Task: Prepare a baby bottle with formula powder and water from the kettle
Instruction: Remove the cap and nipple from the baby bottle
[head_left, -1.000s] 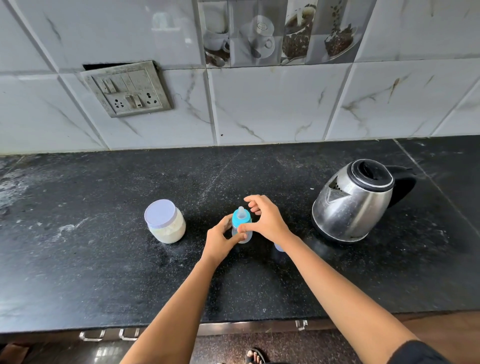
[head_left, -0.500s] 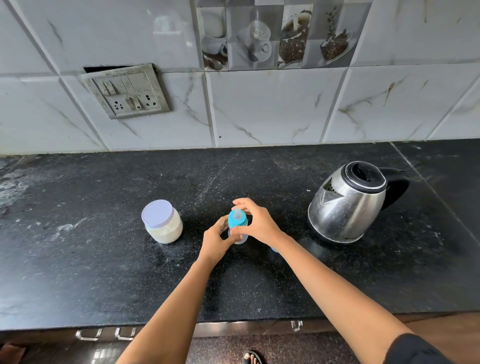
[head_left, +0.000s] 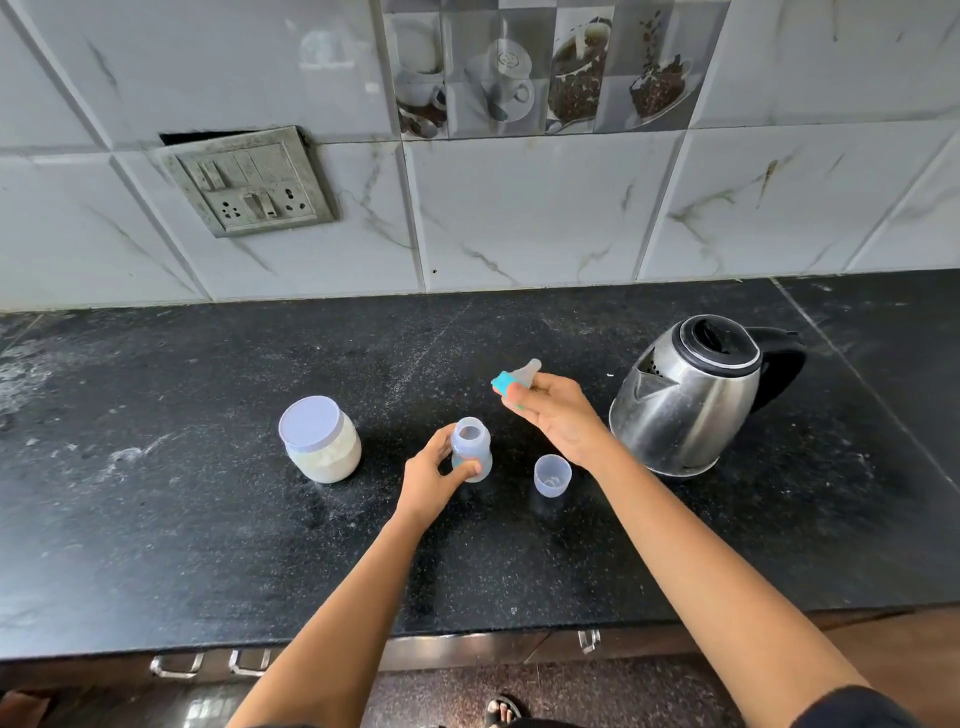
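I have the left hand (head_left: 431, 483) curled round the bottle (head_left: 471, 451). It stands upright on the table (head_left: 208, 545), long axis vertical, open mouth up, between the powder jar (head_left: 320, 439) and the kettle (head_left: 685, 400). The right hand (head_left: 561, 421) pinches the teat collar (head_left: 511, 383), teat tilted up and away. I judge the bottle light, smooth and easily tipped: grip mid-body

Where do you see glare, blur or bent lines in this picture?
Head view: the wide lens bends the joints of the tiles and the front edge of the counter. Head view: soft glare lies on the steel side of the kettle and on the glossy tiles. Head view: the teat in the right hand looks slightly smeared, the bottle is sharper, and shadows are faint.
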